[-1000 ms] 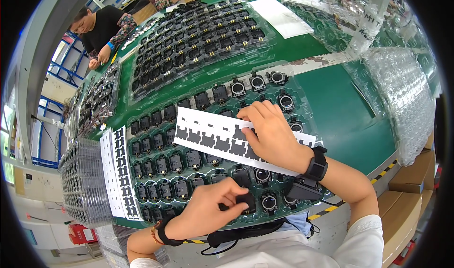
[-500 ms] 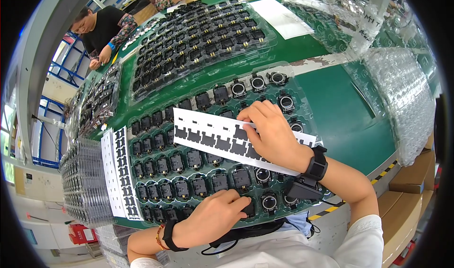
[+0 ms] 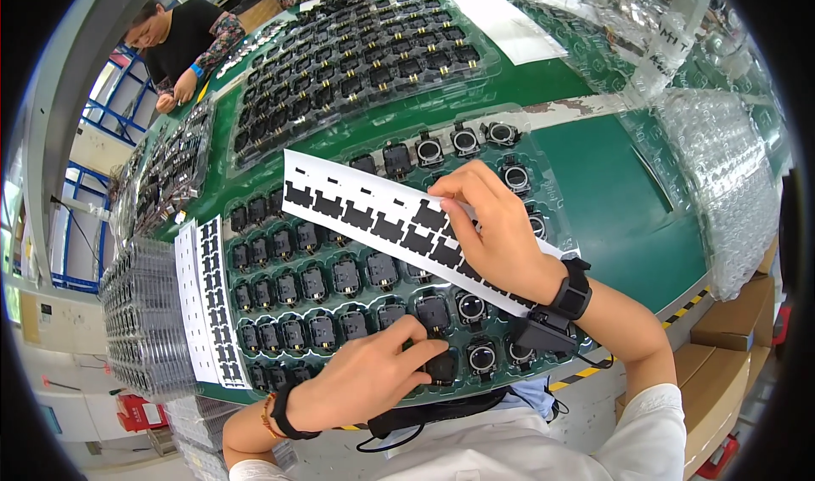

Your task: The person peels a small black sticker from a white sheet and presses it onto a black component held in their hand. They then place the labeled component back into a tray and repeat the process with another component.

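My right hand (image 3: 497,230) is closed at the upper edge of a white backing sheet with black die-cut stickers (image 3: 361,213), thumb and forefinger together. This sheet slants over a clear plastic tray (image 3: 556,201), passing under the hand and wrist. My left hand (image 3: 365,379) is at the tray's near edge, with thumb and forefinger on a black plastic part (image 3: 441,367) in its pocket. Rows of similar black parts (image 3: 345,275) fill the tray's left and middle. Along its right side and far right corner sit parts with round silver-rimmed faces (image 3: 482,358).
A second sticker sheet (image 3: 195,307) lies left of the tray, beside stacked clear trays (image 3: 140,320). Another filled tray (image 3: 348,69) lies beyond, near a white sheet (image 3: 509,27). Bubble wrap (image 3: 722,184) covers the right edge. A co-worker (image 3: 182,44) sits at far left.
The sticker sheet has tilted more steeply, its left end shifting up and left with my right hand still on it. My left hand has moved slightly left, its fingers staying at the black part.
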A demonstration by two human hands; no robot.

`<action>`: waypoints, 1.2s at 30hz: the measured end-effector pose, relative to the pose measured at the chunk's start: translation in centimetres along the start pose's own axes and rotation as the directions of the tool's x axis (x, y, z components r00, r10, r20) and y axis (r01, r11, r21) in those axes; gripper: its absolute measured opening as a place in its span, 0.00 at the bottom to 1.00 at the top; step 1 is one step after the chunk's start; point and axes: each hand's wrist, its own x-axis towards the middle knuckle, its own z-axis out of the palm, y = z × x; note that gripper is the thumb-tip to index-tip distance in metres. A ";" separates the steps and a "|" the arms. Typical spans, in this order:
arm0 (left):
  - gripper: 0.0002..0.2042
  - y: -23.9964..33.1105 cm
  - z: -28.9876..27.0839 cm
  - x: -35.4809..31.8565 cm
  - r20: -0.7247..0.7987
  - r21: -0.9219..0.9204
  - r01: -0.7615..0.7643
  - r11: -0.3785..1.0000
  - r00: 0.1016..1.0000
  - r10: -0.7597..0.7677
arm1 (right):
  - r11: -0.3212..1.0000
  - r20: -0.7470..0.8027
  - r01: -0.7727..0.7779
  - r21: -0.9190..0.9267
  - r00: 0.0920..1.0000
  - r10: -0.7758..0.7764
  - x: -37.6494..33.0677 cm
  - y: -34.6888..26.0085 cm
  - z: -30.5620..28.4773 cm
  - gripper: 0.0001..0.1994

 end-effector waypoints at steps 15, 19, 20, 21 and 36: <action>0.21 -0.4 2.0 -0.2 -0.025 0.108 -0.006 0.994 1.000 0.009 | 0.999 0.046 -0.044 -0.005 0.998 0.044 -0.3 0.1 0.1 0.06; 0.20 -0.4 2.0 0.0 -0.050 0.173 -0.089 0.981 0.994 0.098 | 0.999 0.037 -0.043 0.007 0.998 0.043 -0.5 0.1 0.2 0.06; 0.20 -0.4 1.7 0.1 -0.052 0.176 -0.088 0.980 0.994 0.099 | 0.999 0.031 -0.039 0.014 0.999 0.038 -0.4 0.0 0.2 0.06; 0.20 -0.4 1.3 0.1 -0.048 0.132 -0.075 0.988 0.996 0.081 | 0.999 0.031 -0.035 0.014 0.999 0.034 -0.2 0.0 0.1 0.06; 0.18 -5.0 -7.3 8.8 -0.183 -0.962 -0.124 0.243 0.953 -0.239 | 0.981 -0.270 0.060 -0.184 0.957 -0.109 6.5 1.3 -9.1 0.06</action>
